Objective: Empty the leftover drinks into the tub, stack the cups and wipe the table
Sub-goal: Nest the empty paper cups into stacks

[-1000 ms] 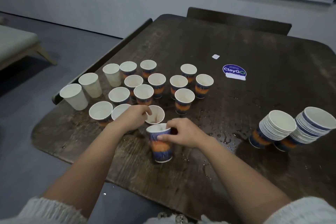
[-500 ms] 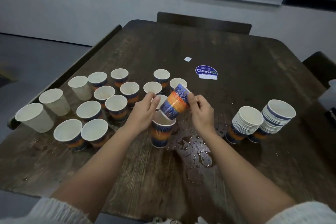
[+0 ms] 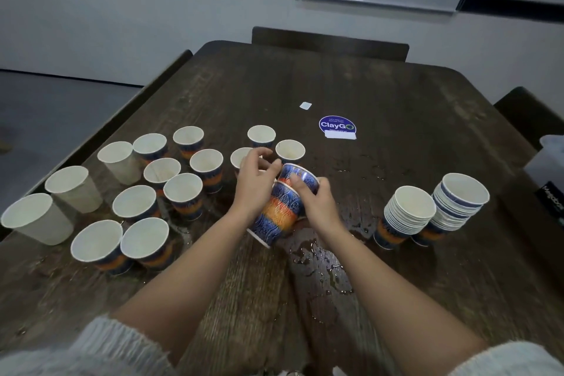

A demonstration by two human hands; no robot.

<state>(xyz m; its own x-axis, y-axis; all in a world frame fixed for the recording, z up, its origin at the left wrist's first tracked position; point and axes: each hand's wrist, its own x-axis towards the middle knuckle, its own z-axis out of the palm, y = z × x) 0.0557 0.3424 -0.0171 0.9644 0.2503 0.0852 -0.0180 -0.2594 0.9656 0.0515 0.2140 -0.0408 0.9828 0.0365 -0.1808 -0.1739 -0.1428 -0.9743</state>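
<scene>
Both hands hold two nested patterned paper cups (image 3: 282,210), tilted above the wet worktop (image 3: 396,94). The left hand (image 3: 254,185) curls its grip around the outer cup's left side; the right hand (image 3: 319,201) pinches the inner cup's rim. Two cup stacks (image 3: 433,210) lie well to the right, loose cups (image 3: 183,197) to the left.

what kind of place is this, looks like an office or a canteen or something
Probably a shared pantry or canteen, though that is a guess. A "ClayGo" clean-up sticker sits on the dark wooden table, chairs stand around it, and many paper cups are laid out.
</scene>
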